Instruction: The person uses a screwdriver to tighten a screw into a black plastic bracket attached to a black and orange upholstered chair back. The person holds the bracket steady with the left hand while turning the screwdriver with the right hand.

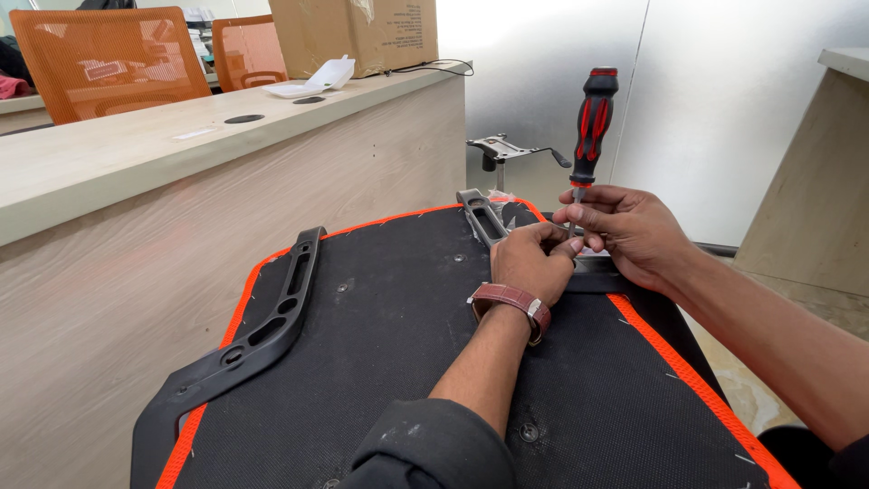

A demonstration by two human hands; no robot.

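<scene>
An upturned chair seat (389,353), black underneath with an orange edge, lies in front of me. A black armrest bracket (262,330) is fixed along its left side. My right hand (634,231) holds a red and black screwdriver (593,122) upright, tip down at the seat's right edge by a second bracket (482,215). My left hand (529,263), with a brown watch strap at the wrist, pinches something small at the screwdriver's tip; I cannot tell what it is.
A light wooden desk (136,154) runs along the left, carrying a cardboard box (362,32) and a white foam container (317,80). Orange mesh chairs (109,59) stand behind it. A chair tilt mechanism on a post (502,149) stands beyond the seat.
</scene>
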